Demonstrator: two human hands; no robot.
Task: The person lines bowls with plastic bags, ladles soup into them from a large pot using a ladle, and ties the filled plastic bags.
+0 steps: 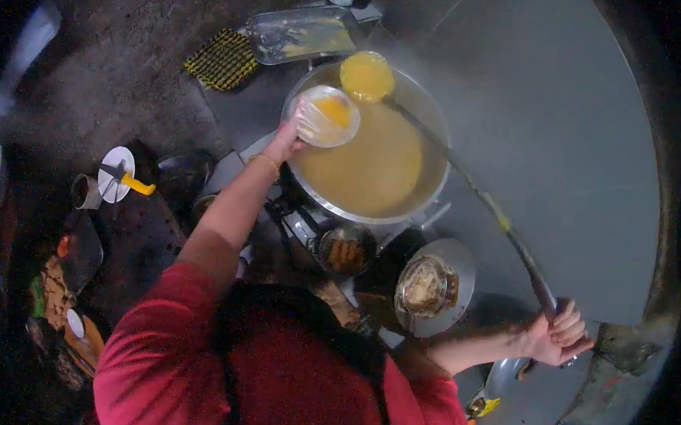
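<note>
My left hand (292, 135) grips a small white bowl (331, 118) with yellow food in it, over the left side of a large metal pot (444, 168). Clear plastic seems to cover part of the bowl. Pale yellow liquid (366, 164) fills much of the pot. At the right, my right hand (561, 336) is closed round the end of a long-handled ladle (480, 193). The ladle's round head (367, 77) holds yellow food at the pot's far rim, close to the bowl.
Behind the pot are a smeared metal tray (303, 37) and a yellow-black woven pad (223, 58). Nearer me stand a pan of brown food (346, 251) and a bowl on a plate (427, 285). A yellow-handled knife (136, 183) lies on a white plate (118, 158) at left.
</note>
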